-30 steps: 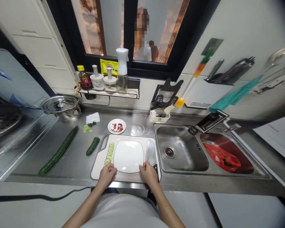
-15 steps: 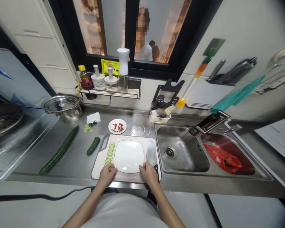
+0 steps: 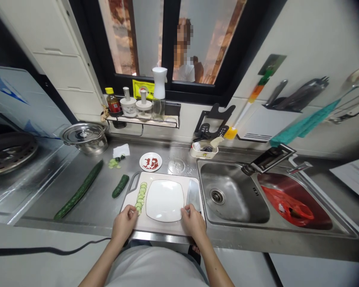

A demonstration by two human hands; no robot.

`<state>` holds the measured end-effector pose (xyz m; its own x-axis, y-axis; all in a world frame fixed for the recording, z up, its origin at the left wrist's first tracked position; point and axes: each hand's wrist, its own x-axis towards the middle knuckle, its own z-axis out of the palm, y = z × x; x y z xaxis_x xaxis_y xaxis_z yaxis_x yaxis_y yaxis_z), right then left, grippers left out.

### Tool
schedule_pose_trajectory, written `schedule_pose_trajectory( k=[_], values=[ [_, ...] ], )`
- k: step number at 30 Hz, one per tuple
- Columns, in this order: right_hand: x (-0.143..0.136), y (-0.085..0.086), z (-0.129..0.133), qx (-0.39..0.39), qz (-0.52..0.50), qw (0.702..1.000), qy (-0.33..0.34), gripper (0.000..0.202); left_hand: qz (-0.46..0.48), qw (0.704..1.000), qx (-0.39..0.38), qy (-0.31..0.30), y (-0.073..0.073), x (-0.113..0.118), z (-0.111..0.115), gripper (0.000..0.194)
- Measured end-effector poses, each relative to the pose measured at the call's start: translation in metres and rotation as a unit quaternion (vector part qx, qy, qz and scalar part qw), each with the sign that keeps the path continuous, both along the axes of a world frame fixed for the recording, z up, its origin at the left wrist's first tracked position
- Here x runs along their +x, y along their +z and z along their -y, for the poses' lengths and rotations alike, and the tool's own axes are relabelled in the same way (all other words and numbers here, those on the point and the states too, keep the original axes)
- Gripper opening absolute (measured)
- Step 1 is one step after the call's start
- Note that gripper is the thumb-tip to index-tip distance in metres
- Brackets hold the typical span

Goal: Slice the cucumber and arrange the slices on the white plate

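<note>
A white squarish plate (image 3: 165,200) lies on the pale cutting board (image 3: 155,228). My right hand (image 3: 194,221) is closed at the plate's near right rim, thumb and fingers pinching the edge. My left hand (image 3: 124,223) has its fingers curled together at the near end of a row of overlapping cucumber slices (image 3: 141,194), left of the plate. Whether a slice is between those fingertips is hidden. On the board's right side lies a knife (image 3: 193,193), its handle mostly covered by my right hand. A cut cucumber piece (image 3: 120,186) rests left of the board.
A long cucumber (image 3: 79,190) lies farther left. Behind the board are a small plate (image 3: 143,164) of chopped red pieces, cucumber scraps (image 3: 113,162) and a lidded pot (image 3: 88,137). The double sink (image 3: 235,199) is at the right, with a red bag (image 3: 290,209) in one basin.
My left hand has let go of the plate's left corner and moved left to the cucumber slices. My right hand stays at the plate's right edge. The camera view has shifted slightly.
</note>
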<state>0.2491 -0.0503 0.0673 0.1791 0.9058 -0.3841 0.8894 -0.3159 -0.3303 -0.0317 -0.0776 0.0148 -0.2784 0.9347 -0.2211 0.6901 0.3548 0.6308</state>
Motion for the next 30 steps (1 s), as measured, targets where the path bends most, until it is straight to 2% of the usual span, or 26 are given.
schedule_pose_trajectory(
  k=[4, 9, 19, 25, 30],
  values=[
    [-0.001, 0.002, 0.001, 0.011, -0.012, 1.0, -0.006, 0.024, -0.056, 0.998, -0.01, 0.001, -0.001, -0.006, 0.0, 0.021],
    [-0.001, -0.002, 0.0, 0.027, -0.029, 0.999, 0.002, 0.022, -0.088, 0.996, 0.012, -0.013, -0.01, -0.007, -0.001, 0.028],
    [0.0, -0.011, -0.001, 0.066, -0.06, 0.996, 0.015, 0.019, -0.068, 0.997, 0.019, -0.014, -0.018, -0.006, -0.003, 0.02],
    [0.0, -0.011, -0.002, 0.07, -0.068, 0.995, 0.017, 0.018, -0.032, 0.999, 0.035, 0.001, -0.015, -0.006, -0.003, 0.016],
    [0.0, -0.011, -0.001, 0.071, -0.077, 0.994, 0.011, 0.018, 0.0, 1.0, 0.024, 0.02, -0.002, -0.004, -0.002, 0.02]
  ],
)
